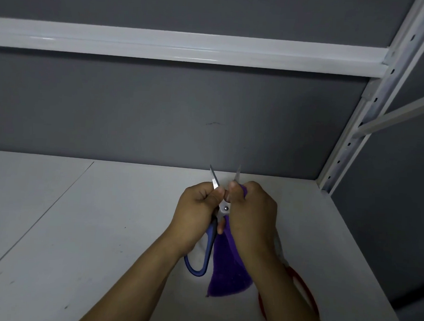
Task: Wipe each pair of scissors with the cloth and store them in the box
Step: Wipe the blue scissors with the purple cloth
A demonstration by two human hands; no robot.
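Observation:
Blue-handled scissors point(208, 243) are held over the white shelf, blades spread apart and pointing away from me. My left hand point(195, 208) grips the left blade near the pivot. My right hand point(251, 211) holds a purple cloth point(227, 269) wrapped round the right blade, and the cloth hangs down below the hands. A second pair with red handles point(302, 287) lies on the shelf at the right, partly hidden under my right forearm. No box is in view.
The white shelf board point(79, 227) stretches to the left and front. A grey back wall point(159, 113) closes it off behind. A white shelf beam point(163, 45) runs overhead, and a perforated metal upright point(360, 124) stands at the right.

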